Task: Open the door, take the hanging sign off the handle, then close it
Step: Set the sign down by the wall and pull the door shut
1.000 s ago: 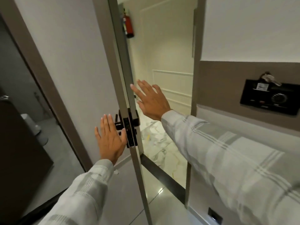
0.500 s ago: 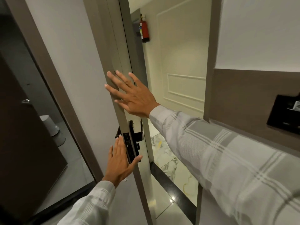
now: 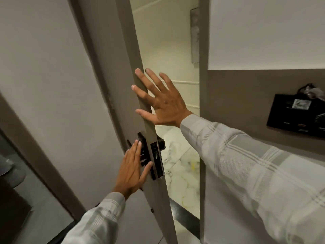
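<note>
The pale door [image 3: 58, 95] stands partly open, its grey edge [image 3: 131, 55] towards me, with a black lock plate [image 3: 157, 160] set in it. My right hand [image 3: 159, 101] lies flat with fingers spread against that edge, above the lock. My left hand [image 3: 132, 167] rests flat on the inner face, fingers over the black inner handle [image 3: 142, 152]. The outer handle [image 3: 161, 143] pokes out behind the edge. No hanging sign is visible on either handle.
Through the gap shows a corridor with a white marble floor [image 3: 182, 173] and a dark threshold strip [image 3: 186, 217]. The door frame [image 3: 203, 120] stands on the right, beside a black wall panel [image 3: 297, 115] with keys. A dark doorway [image 3: 15, 173] lies on the left.
The gap between door edge and frame has narrowed as the door swung towards the frame. My right hand stayed on the edge, and my left slid up over the inner handle.
</note>
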